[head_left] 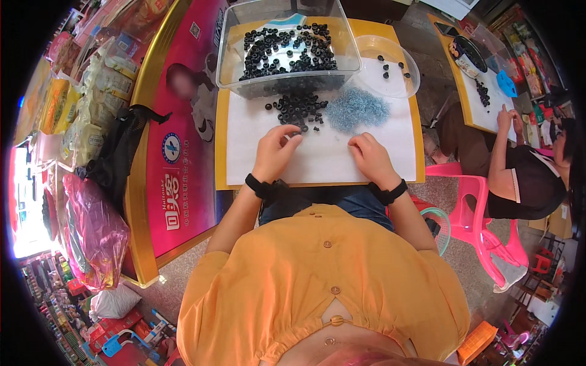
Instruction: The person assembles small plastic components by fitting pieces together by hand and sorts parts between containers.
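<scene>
On a white sheet (256,161) over the yellow-edged table lies a loose pile of small black round parts (299,110), some with holes. Beside it, to the right, is a heap of small clear-bluish pieces (357,110). My left hand (276,152) is at the near edge of the black pile, thumb and forefinger closed on a small black round part (295,133). Just below the bluish heap, my right hand (372,160) has its fingertips pinched together; what they hold, if anything, is too small to make out.
A clear plastic bin (290,76) of black parts stands at the back of the table. Right of it lies a shallow round clear tray (410,85) with several black parts. A pink-red display counter (174,140) borders the left. At right, a person (525,177) works at another table beside a pink chair (467,210).
</scene>
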`<state>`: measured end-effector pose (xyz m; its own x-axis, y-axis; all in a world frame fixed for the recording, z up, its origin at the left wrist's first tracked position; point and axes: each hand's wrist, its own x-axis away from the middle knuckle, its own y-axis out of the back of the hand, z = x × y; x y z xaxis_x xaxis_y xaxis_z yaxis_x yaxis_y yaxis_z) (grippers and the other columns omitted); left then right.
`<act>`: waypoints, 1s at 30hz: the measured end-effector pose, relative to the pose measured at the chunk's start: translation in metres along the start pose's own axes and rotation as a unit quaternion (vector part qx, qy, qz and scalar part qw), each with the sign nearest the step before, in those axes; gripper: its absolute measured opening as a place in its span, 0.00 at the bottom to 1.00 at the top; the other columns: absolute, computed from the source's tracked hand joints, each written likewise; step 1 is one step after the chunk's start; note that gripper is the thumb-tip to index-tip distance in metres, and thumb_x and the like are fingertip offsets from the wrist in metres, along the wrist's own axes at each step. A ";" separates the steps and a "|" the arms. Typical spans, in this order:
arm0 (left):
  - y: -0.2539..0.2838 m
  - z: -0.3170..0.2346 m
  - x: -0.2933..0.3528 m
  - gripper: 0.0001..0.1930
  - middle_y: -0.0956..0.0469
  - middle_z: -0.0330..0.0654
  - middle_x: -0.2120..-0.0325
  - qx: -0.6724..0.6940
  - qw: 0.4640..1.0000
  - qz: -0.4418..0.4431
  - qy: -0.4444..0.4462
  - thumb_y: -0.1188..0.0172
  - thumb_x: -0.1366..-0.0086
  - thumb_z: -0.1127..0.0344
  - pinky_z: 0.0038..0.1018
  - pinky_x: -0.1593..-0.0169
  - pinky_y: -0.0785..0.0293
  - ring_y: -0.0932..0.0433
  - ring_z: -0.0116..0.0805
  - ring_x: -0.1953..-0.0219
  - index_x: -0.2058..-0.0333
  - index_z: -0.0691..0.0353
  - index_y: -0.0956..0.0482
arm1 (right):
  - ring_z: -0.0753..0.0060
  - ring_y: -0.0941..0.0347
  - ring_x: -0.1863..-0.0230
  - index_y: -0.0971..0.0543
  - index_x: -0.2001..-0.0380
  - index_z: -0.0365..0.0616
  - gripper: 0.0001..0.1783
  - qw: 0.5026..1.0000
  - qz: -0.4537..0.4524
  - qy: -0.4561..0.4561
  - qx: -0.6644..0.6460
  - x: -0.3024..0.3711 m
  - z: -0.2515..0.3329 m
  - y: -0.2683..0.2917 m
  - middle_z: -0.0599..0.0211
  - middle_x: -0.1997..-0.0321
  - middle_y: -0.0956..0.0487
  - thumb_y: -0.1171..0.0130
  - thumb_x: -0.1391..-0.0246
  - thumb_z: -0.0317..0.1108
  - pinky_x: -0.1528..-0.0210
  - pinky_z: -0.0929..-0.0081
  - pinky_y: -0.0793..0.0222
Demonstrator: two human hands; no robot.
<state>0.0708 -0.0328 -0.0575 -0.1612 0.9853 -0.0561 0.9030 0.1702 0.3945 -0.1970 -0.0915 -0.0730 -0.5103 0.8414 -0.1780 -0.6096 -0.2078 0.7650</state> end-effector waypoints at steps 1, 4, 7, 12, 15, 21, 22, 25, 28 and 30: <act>0.002 0.003 -0.001 0.12 0.21 0.38 0.70 0.023 0.999 -0.028 0.024 0.35 0.39 0.66 0.23 0.67 0.28 0.27 0.24 0.74 0.58 0.64 0.18 | 0.52 0.25 0.62 0.23 0.65 0.43 0.05 1.000 -0.004 0.001 -0.004 0.000 0.000 -0.001 0.58 0.65 0.25 0.42 0.44 0.30 0.60 0.63 0.29; 0.006 0.013 -0.003 0.13 0.21 0.35 0.69 0.123 0.989 -0.026 0.075 0.34 0.38 0.64 0.19 0.69 0.29 0.28 0.19 0.74 0.58 0.64 0.18 | 0.52 0.26 0.61 0.23 0.65 0.43 0.05 1.000 -0.009 -0.001 -0.022 0.002 0.000 0.003 0.58 0.64 0.25 0.43 0.44 0.31 0.60 0.62 0.28; 0.003 0.010 -0.001 0.13 0.22 0.32 0.71 0.187 0.976 -0.002 0.110 0.35 0.36 0.64 0.16 0.71 0.31 0.29 0.17 0.74 0.56 0.62 0.18 | 0.51 0.26 0.61 0.23 0.64 0.42 0.06 1.000 0.000 0.005 -0.017 0.003 -0.004 0.005 0.57 0.63 0.25 0.44 0.43 0.31 0.59 0.61 0.28; -0.012 0.007 0.004 0.12 0.26 0.29 0.75 0.213 0.974 0.048 0.058 0.39 0.33 0.62 0.17 0.75 0.33 0.31 0.17 0.77 0.56 0.62 0.19 | 0.52 0.26 0.59 0.23 0.64 0.39 0.06 1.000 0.001 0.000 0.013 0.001 -0.008 0.001 0.55 0.64 0.24 0.44 0.43 0.29 0.57 0.63 0.29; -0.022 0.004 0.006 0.12 0.26 0.29 0.75 0.227 0.963 0.093 0.114 0.39 0.32 0.60 0.16 0.75 0.34 0.31 0.17 0.78 0.56 0.62 0.19 | 0.51 0.26 0.59 0.23 0.64 0.40 0.06 0.999 -0.010 -0.014 -0.030 0.001 -0.011 0.003 0.54 0.64 0.24 0.44 0.43 0.29 0.55 0.62 0.29; -0.035 0.001 0.006 0.13 0.25 0.32 0.72 0.262 0.939 0.156 0.162 0.42 0.30 0.60 0.16 0.75 0.35 0.32 0.16 0.78 0.54 0.62 0.19 | 0.52 0.25 0.61 0.20 0.63 0.44 0.07 0.999 -0.024 0.024 -0.008 -0.005 0.003 0.005 0.58 0.64 0.23 0.44 0.43 0.31 0.59 0.60 0.27; -0.036 0.000 0.005 0.13 0.25 0.32 0.72 0.262 0.939 0.157 0.161 0.42 0.30 0.60 0.16 0.75 0.35 0.32 0.16 0.78 0.54 0.62 0.19 | 0.53 0.25 0.61 0.19 0.63 0.45 0.07 0.999 -0.018 0.036 0.004 -0.009 0.008 0.004 0.60 0.65 0.24 0.43 0.43 0.31 0.60 0.60 0.27; -0.037 -0.001 0.003 0.15 0.25 0.32 0.72 0.326 0.914 0.163 0.178 0.44 0.28 0.58 0.16 0.75 0.34 0.32 0.16 0.77 0.52 0.63 0.20 | 0.56 0.24 0.62 0.18 0.63 0.49 0.08 0.998 -0.004 0.062 0.030 -0.021 0.011 -0.006 0.63 0.66 0.24 0.43 0.45 0.31 0.62 0.61 0.27; -0.035 0.005 0.002 0.17 0.25 0.33 0.71 0.373 0.890 0.162 0.207 0.47 0.27 0.57 0.16 0.75 0.34 0.31 0.17 0.76 0.49 0.63 0.21 | 0.57 0.23 0.62 0.17 0.63 0.51 0.09 0.995 0.013 0.070 0.065 -0.028 0.010 -0.010 0.64 0.66 0.24 0.44 0.46 0.31 0.63 0.61 0.26; -0.034 0.005 0.003 0.19 0.26 0.34 0.70 0.413 0.866 0.174 0.223 0.49 0.26 0.55 0.16 0.75 0.34 0.32 0.17 0.76 0.49 0.65 0.22 | 0.58 0.23 0.63 0.17 0.64 0.52 0.09 0.994 0.023 0.065 0.085 -0.033 0.010 -0.011 0.65 0.66 0.24 0.44 0.47 0.31 0.63 0.61 0.26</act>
<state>0.0421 -0.0359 -0.0757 0.2057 0.9076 0.3660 0.8752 -0.0034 -0.4837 -0.1671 -0.1115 -0.0696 -0.6161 0.7589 -0.2111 -0.4778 -0.1470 0.8661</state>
